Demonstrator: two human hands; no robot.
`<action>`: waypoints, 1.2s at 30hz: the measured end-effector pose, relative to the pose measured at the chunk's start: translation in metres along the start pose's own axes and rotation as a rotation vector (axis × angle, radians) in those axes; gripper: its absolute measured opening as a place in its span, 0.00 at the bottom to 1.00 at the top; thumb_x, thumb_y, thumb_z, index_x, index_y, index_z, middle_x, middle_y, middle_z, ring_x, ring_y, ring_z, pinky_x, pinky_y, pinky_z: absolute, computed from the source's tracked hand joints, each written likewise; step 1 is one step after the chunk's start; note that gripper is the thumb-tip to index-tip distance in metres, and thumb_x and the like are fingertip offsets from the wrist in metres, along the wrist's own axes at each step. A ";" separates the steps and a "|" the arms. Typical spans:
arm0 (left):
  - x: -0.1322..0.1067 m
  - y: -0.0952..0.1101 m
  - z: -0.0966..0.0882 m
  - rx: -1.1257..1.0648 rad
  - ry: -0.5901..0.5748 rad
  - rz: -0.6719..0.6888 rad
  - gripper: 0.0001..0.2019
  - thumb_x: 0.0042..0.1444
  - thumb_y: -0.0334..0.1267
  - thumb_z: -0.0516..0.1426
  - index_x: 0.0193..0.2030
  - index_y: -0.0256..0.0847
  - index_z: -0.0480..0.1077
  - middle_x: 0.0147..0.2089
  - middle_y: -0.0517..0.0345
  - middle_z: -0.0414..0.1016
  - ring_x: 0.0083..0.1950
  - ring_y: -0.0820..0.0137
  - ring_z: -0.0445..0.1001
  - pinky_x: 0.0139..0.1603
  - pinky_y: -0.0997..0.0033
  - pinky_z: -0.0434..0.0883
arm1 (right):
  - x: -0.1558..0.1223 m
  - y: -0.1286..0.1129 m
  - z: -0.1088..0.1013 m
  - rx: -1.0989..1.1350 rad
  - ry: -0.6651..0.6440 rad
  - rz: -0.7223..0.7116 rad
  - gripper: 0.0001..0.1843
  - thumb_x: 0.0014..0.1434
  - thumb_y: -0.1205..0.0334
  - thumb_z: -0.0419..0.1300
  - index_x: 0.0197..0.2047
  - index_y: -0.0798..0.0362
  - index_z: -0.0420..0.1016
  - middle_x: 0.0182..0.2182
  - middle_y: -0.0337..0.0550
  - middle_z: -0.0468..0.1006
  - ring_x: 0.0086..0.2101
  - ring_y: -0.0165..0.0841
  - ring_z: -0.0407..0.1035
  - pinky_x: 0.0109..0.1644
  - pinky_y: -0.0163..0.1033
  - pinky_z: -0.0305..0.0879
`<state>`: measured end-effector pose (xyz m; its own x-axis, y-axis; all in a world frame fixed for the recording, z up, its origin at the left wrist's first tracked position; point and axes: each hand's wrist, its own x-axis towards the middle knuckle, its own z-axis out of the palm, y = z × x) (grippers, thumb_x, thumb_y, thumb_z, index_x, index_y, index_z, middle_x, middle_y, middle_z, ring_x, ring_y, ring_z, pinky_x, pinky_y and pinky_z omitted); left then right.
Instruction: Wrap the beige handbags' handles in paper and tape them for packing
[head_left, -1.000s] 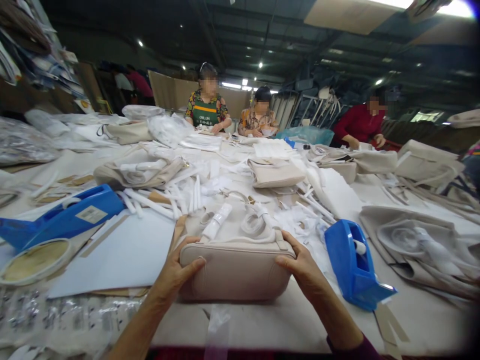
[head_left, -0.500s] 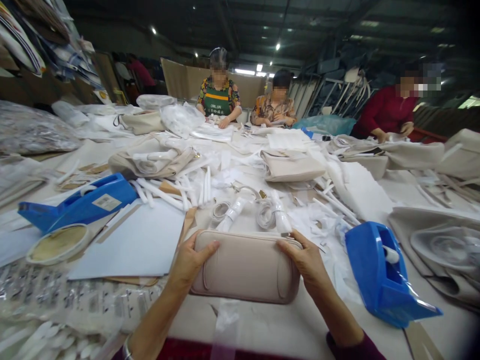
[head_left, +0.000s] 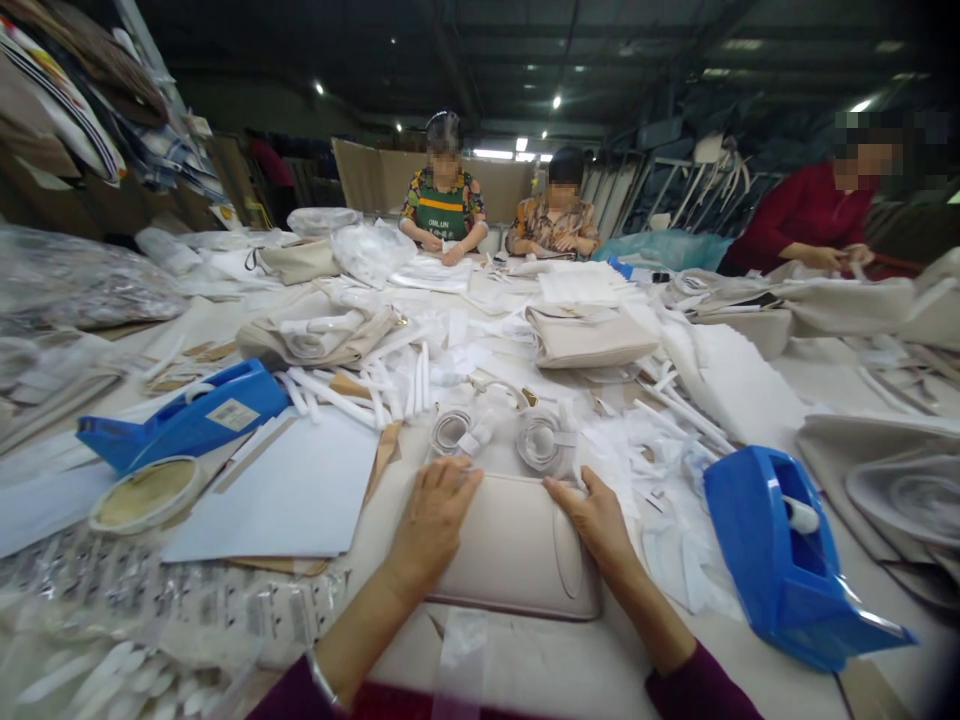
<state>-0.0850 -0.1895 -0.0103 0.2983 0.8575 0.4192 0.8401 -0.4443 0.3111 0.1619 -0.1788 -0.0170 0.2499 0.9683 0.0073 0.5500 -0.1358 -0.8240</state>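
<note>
Right in front of the person, a smooth beige, round-cornered bag lies on the cluttered pale worktop. The right hand grasps its far right corner, thumb on top; the left hand drapes over its left end, though from here I can't tell whether those fingers clasp. It looks light, gently padded and slightly slick, best held by both ends. Just beyond sits a coiled beige strap.

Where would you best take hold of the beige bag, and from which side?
The beige bag is probably best held by its two short ends, coming from left and right: its near panel is broad, and coiled straps crowd its far edge.
</note>
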 end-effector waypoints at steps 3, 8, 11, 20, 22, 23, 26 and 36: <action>0.001 0.001 0.002 -0.043 -0.099 0.119 0.26 0.56 0.20 0.47 0.60 0.42 0.65 0.56 0.51 0.68 0.57 0.58 0.59 0.59 0.54 0.61 | -0.013 -0.016 0.000 -0.319 0.264 -0.147 0.28 0.55 0.46 0.60 0.51 0.59 0.69 0.37 0.52 0.75 0.40 0.47 0.67 0.46 0.52 0.60; 0.002 -0.003 0.003 -0.112 -0.025 0.101 0.23 0.57 0.21 0.46 0.55 0.42 0.66 0.53 0.51 0.69 0.55 0.60 0.60 0.57 0.55 0.64 | -0.023 -0.056 0.037 -0.430 0.171 -0.774 0.15 0.60 0.72 0.51 0.49 0.55 0.70 0.45 0.52 0.71 0.45 0.41 0.64 0.49 0.45 0.62; 0.015 0.000 -0.002 -0.111 0.091 0.021 0.17 0.55 0.22 0.48 0.49 0.38 0.67 0.49 0.49 0.66 0.53 0.60 0.61 0.57 0.56 0.64 | -0.007 -0.064 0.066 -0.374 -0.103 -0.798 0.12 0.60 0.75 0.49 0.35 0.54 0.72 0.35 0.44 0.71 0.35 0.34 0.66 0.39 0.36 0.63; 0.065 0.013 0.005 0.284 0.122 -0.266 0.10 0.48 0.34 0.60 0.38 0.34 0.68 0.47 0.44 0.63 0.52 0.52 0.60 0.53 0.53 0.65 | 0.013 -0.058 0.078 -0.240 -0.191 -0.592 0.05 0.58 0.71 0.56 0.38 0.54 0.71 0.42 0.45 0.71 0.38 0.33 0.69 0.43 0.36 0.64; 0.066 0.010 0.009 0.263 0.177 -0.248 0.11 0.48 0.35 0.60 0.38 0.34 0.68 0.46 0.44 0.63 0.51 0.53 0.60 0.54 0.54 0.64 | 0.011 -0.059 0.079 -0.217 -0.140 -0.578 0.13 0.56 0.72 0.56 0.46 0.55 0.67 0.47 0.48 0.69 0.40 0.35 0.69 0.44 0.37 0.65; 0.065 0.007 0.010 0.242 0.210 -0.240 0.12 0.47 0.35 0.60 0.39 0.34 0.68 0.46 0.45 0.63 0.51 0.54 0.60 0.54 0.54 0.64 | 0.010 -0.059 0.079 -0.209 -0.127 -0.574 0.16 0.56 0.72 0.55 0.48 0.56 0.66 0.49 0.50 0.68 0.42 0.36 0.68 0.45 0.38 0.66; 0.065 -0.002 0.013 0.131 0.263 -0.256 0.11 0.46 0.35 0.60 0.37 0.37 0.67 0.44 0.49 0.64 0.49 0.56 0.63 0.55 0.56 0.65 | 0.011 -0.059 0.081 -0.195 -0.146 -0.561 0.22 0.56 0.73 0.54 0.55 0.56 0.62 0.51 0.51 0.67 0.46 0.37 0.67 0.50 0.40 0.65; 0.073 -0.014 0.007 -0.251 0.279 -0.354 0.09 0.43 0.32 0.60 0.26 0.41 0.61 0.33 0.60 0.62 0.38 0.66 0.66 0.45 0.66 0.66 | 0.024 -0.063 0.082 -0.308 -0.204 -0.443 0.34 0.56 0.65 0.60 0.64 0.58 0.54 0.58 0.53 0.63 0.55 0.39 0.63 0.58 0.38 0.61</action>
<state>-0.0716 -0.1191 0.0095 -0.1457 0.8798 0.4524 0.7225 -0.2177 0.6562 0.0673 -0.1301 -0.0114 -0.1992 0.9634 0.1793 0.7817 0.2666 -0.5638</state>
